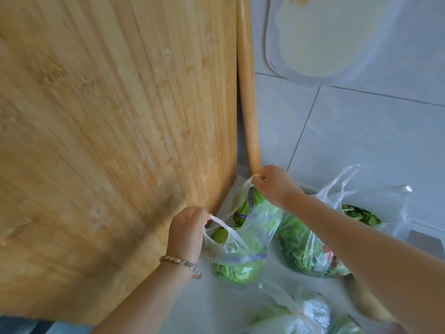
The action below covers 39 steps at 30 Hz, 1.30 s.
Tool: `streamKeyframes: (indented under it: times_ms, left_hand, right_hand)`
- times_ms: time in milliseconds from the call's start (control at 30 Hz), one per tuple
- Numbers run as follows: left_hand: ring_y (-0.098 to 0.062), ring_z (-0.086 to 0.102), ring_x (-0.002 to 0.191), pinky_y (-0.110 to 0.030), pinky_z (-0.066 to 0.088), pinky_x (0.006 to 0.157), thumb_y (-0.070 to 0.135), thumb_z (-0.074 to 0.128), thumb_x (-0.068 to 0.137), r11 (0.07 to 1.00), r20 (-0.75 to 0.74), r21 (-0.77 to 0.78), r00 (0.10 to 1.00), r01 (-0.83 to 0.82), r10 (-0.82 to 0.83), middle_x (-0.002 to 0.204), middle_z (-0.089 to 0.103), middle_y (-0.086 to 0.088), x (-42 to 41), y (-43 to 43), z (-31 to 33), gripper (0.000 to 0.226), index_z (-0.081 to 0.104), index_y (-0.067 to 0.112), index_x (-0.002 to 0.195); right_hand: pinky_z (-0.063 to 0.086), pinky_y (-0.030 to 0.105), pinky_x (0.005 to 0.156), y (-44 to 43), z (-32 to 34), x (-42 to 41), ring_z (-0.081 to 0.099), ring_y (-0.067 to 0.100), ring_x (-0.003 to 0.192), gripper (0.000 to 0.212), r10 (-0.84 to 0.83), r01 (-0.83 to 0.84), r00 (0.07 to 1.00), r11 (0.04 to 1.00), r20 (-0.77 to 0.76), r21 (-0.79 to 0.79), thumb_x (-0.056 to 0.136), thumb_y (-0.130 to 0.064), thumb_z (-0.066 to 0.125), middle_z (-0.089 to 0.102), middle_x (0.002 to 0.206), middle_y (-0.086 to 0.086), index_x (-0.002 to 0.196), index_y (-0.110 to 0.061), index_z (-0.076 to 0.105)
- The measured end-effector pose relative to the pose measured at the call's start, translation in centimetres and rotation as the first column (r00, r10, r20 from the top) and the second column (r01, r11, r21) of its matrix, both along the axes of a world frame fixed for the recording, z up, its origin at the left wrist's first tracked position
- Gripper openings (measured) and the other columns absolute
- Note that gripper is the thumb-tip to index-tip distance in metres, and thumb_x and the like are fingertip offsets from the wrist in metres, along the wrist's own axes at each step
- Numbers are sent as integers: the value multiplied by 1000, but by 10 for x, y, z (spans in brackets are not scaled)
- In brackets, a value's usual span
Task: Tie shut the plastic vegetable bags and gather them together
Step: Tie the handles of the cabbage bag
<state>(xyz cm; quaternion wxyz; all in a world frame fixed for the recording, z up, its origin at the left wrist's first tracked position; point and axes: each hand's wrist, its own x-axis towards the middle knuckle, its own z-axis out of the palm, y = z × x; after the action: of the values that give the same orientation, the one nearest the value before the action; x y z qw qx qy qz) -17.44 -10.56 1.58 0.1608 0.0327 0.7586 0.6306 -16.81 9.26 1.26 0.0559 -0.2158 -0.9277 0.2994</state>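
Tiled floor [361, 131]; wooden table [108, 141] crowds lettuce bag [240, 256], other bags [308, 249] beside

so the count: two hands, the left hand [186, 229] and the right hand [274, 183]. plastic bags of greens, i get four: one held in the middle [240, 256], one right of it [305, 251], one at far right [361, 213], one at the bottom edge [298, 314]. one bracelet [179, 261], one wooden tabletop [108, 128].
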Motion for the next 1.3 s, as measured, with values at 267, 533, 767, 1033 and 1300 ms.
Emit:
streamKeyframes:
  times_ms: [267, 533, 767, 1033, 1300]
  left_hand:
    - [-4, 48, 55, -6, 35, 49, -6, 63, 71, 999, -202, 8, 978, -49, 50, 64, 55, 6, 27, 3, 4, 53, 36, 18, 33]
    - [-12, 55, 77, -15, 39, 60, -21, 49, 66, 997, -359, -45, 932, -58, 38, 68, 51, 8, 32, -18, 20, 59, 23, 22, 35]
    - [-17, 51, 88, -13, 33, 63, -17, 47, 69, 841, -414, -527, 828, 122, -379, 89, 50, 7, 44, -48, 11, 47, 20, 15, 48]
    - [-16, 28, 50, -26, 23, 45, 7, 34, 89, 438, -265, -899, 799, -3, -539, 69, 38, -4, 51, -75, 28, 24, 27, 23, 73]
    - [-20, 58, 71, -34, 49, 68, 20, 39, 95, 476, -175, -868, 807, 144, -564, 81, 64, -10, 37, -78, 26, 27, 58, 3, 87]
  right_hand:
    - [30, 28, 51, -17, 39, 51, 38, 18, 59, 31, -60, -4, 970, 966, -235, -260, 85, -16, 47, 41, 64, 11, 80, 14, 52]
    - [33, 34, 58, -36, 42, 108, 39, 23, 61, 35, 4, -77, 967, 958, -256, -277, 85, -15, 48, 44, 69, 22, 73, 17, 51]
    - [38, 24, 60, -57, 18, 143, 55, 27, 76, 29, -68, -51, 958, 915, -277, -401, 84, -13, 49, 61, 87, 22, 72, 11, 60]
    - [26, 26, 49, -57, 2, 157, 38, 31, 56, 43, -203, 77, 942, 905, -266, -418, 85, -23, 47, 44, 66, 27, 70, 17, 47]
    - [42, 32, 63, -64, 7, 159, 57, 34, 78, 23, -151, 56, 950, 943, -272, -328, 87, -21, 51, 59, 73, 19, 72, -4, 49]
